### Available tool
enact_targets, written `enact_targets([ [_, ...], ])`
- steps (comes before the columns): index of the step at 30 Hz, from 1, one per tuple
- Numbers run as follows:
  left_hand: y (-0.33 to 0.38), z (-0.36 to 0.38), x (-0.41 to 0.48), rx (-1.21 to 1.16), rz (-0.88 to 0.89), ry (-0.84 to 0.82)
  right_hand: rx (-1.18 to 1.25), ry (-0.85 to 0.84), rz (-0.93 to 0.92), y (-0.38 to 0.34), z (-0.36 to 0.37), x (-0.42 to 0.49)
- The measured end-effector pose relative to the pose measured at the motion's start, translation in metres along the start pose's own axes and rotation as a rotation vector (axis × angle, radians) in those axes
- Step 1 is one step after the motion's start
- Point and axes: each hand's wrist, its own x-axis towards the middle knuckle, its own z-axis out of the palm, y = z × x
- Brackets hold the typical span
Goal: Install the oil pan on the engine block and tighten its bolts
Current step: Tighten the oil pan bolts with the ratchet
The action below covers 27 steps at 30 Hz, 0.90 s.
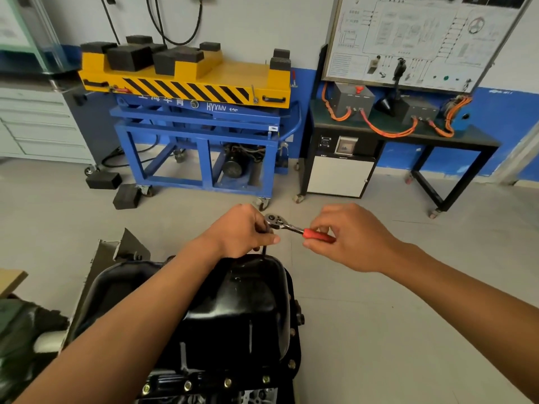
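One red-handled chrome ratchet (pixel 287 227): our right hand (pixel 353 239) pinches its handle to swing. Our left hand (pixel 243 233) clasps it beneath the head, steadying it over the black steel oil pan (pixel 242 304).

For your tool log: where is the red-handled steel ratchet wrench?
Head view, centre: the ratchet wrench is between left hand and right hand, above the far end of the black metal oil pan.

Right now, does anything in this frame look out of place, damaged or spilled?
Only minor: two black rubber blocks lie loose on the floor beside the blue lift cart, while similar blocks sit on its yellow top. The oil pan shows no visible damage or spill.
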Motion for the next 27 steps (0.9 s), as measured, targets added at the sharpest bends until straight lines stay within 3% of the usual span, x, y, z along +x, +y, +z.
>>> enact_targets([
  [4,0.001,0.003,0.0,-0.075,0.032,0.055,0.094,-0.067,0.008,-0.032,0.005,-0.012],
  [11,0.001,-0.001,-0.002,-0.071,0.072,-0.01,0.198,-0.163,0.088,-0.075,0.015,0.0],
  [14,-0.001,-0.001,-0.001,-0.07,0.061,-0.006,0.247,-0.305,0.158,-0.069,0.004,0.008],
  [21,-0.001,0.0,0.003,-0.051,0.083,-0.058,-0.116,-0.686,0.209,-0.034,-0.04,0.031],
  [25,0.004,-0.002,0.003,-0.038,0.081,-0.09,-0.456,-0.52,0.191,-0.021,-0.034,0.05],
  [27,0.007,-0.003,0.002,-0.05,0.081,-0.117,-0.482,-0.412,0.153,-0.016,-0.028,0.063],
])
